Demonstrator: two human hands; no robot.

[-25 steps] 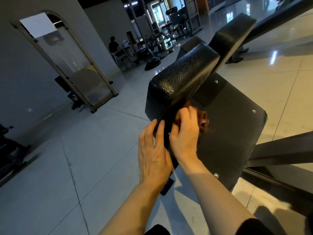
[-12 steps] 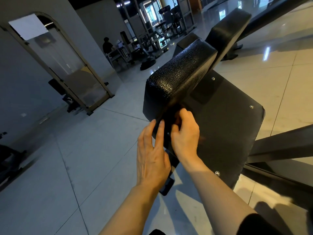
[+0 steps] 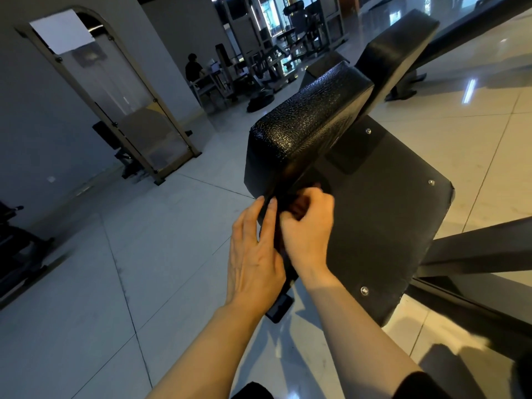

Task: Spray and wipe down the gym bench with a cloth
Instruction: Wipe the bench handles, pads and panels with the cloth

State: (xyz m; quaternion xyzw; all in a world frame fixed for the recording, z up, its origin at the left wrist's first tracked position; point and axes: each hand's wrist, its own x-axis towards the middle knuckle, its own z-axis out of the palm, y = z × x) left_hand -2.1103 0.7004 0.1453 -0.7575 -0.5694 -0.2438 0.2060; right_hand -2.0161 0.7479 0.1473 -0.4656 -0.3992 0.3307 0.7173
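Observation:
The black gym bench pad (image 3: 305, 131) is tipped up, and its flat underside board (image 3: 388, 226) with screws faces me. My right hand (image 3: 309, 226) is curled at the pad's lower edge and grips a dark reddish-brown cloth (image 3: 299, 207), which is mostly hidden under the fingers. Just to its left, my left hand (image 3: 253, 254) lies with straight fingers against the black frame bar (image 3: 280, 308) below the pad. No spray bottle is in view.
A black steel beam (image 3: 475, 249) runs off to the right at hand height. A framed mirror (image 3: 115, 105) leans on the left wall. Far back are gym machines (image 3: 288, 38) and a seated person (image 3: 193, 69). Glossy tiled floor (image 3: 144, 269) lies below.
My right hand has shifted slightly along the pad's lower edge, and the cloth that showed beside it is now tucked under the fingers. My left hand has stayed on the frame bar.

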